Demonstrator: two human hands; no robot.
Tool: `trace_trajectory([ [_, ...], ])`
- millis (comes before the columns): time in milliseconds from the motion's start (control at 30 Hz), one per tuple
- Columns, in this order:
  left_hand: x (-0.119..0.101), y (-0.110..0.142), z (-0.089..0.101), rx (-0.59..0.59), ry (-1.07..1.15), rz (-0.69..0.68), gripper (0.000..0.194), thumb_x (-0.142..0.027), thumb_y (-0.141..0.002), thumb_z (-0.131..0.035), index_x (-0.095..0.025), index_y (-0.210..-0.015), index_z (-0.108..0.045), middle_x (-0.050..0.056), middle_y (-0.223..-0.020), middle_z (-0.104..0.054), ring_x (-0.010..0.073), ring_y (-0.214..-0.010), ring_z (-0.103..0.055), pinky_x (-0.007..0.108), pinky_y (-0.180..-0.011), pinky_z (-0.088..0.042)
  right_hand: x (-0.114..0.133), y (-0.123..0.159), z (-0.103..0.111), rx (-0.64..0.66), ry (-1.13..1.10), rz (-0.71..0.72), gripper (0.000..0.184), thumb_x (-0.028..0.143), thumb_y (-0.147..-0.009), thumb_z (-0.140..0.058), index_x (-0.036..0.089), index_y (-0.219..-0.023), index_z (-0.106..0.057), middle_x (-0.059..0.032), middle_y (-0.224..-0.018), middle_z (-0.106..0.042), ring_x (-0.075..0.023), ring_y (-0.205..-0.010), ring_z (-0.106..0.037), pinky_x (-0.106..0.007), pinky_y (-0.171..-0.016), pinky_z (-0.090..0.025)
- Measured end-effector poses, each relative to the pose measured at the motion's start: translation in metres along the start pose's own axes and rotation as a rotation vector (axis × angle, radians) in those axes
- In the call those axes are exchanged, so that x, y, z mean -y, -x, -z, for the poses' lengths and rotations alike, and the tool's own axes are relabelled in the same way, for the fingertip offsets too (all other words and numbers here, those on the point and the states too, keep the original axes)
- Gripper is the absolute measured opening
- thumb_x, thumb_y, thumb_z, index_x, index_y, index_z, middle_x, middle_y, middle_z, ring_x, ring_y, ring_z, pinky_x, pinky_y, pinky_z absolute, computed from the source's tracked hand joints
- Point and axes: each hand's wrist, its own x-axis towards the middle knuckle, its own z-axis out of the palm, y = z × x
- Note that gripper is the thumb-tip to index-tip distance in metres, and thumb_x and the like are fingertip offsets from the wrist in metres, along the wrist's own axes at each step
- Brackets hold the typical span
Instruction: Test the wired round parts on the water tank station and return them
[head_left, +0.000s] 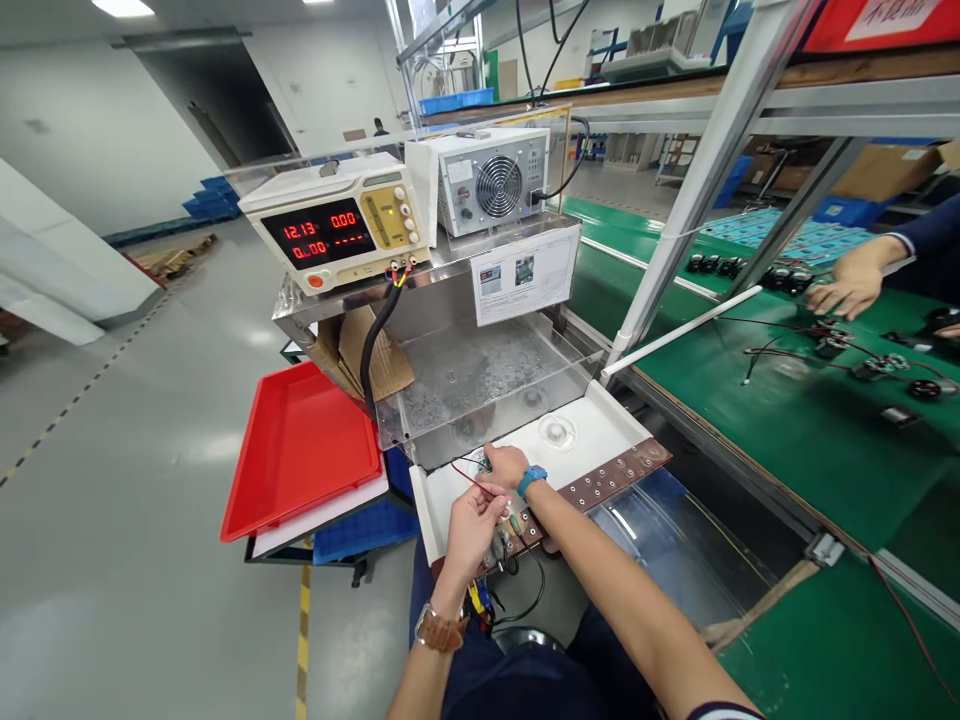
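Over the white fixture tray [611, 425], my two hands work close together. My left hand [471, 525], a brown-strapped watch on its wrist, is closed in a pinch on a thin red wire [471, 478] near the terminal strip. Just beyond it, my right hand [508, 468], with a blue wristband, curls its fingers on a small part with a bit of green [486, 463], mostly hidden by the fingers. Along the tray's front edge runs a brown terminal strip [619, 474] with metal studs. Black cables and clips [517, 530] hang by its left end.
A power supply [337, 225] with red digits and a grey fan unit [495, 180] stand on the metal shelf ahead. A red tray [300, 450] lies at left. A co-worker's hand [851, 280] reaches over small motors [877, 367] on the green bench [795, 440].
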Motion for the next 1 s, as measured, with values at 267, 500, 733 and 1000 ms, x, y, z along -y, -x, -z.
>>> trace_trajectory([
  [267, 0.02, -0.011, -0.003, -0.067, -0.618, -0.129, 0.007, -0.022, -0.078, -0.058, -0.02, -0.072, -0.059, 0.001, -0.065, -0.066, 0.0163, -0.064, -0.06, 0.026, -0.065, -0.039, 0.001, 0.0, 0.003, 0.013, -0.006, -0.027, 0.048, 0.051, -0.082, -0.061, 0.017, -0.115, -0.057, -0.0131, -0.102, -0.071, -0.0281, -0.097, -0.066, -0.03, -0.075, -0.042],
  [500, 0.028, -0.015, -0.004, -0.033, -0.616, -0.103, 0.009, -0.023, -0.079, -0.056, -0.02, -0.071, -0.058, -0.001, -0.061, -0.063, 0.0152, -0.059, -0.057, 0.025, -0.06, -0.035, 0.0, 0.0, 0.003, 0.005, -0.013, -0.013, 0.047, 0.051, -0.082, -0.061, 0.017, -0.114, -0.057, -0.0138, -0.101, -0.071, -0.0287, -0.096, -0.066, -0.031, -0.075, -0.043],
  [733, 0.035, -0.016, -0.004, -0.015, -0.584, -0.084, 0.01, -0.026, -0.078, -0.056, -0.021, -0.07, -0.057, -0.002, -0.058, -0.06, 0.0149, -0.057, -0.055, 0.024, -0.059, -0.035, 0.0, 0.0, 0.002, 0.005, -0.028, -0.023, 0.048, 0.053, -0.081, -0.063, 0.017, -0.113, -0.058, -0.0125, -0.102, -0.071, -0.0281, -0.097, -0.066, -0.03, -0.075, -0.042],
  [1000, 0.036, -0.016, -0.002, -0.005, -0.537, -0.089, 0.009, -0.026, -0.077, -0.056, -0.02, -0.07, -0.057, -0.002, -0.06, -0.061, 0.0151, -0.059, -0.056, 0.024, -0.06, -0.036, 0.0, -0.001, 0.003, 0.009, -0.024, -0.016, 0.05, 0.053, -0.081, -0.062, 0.017, -0.115, -0.058, -0.0129, -0.102, -0.071, -0.028, -0.098, -0.065, -0.03, -0.076, -0.042],
])
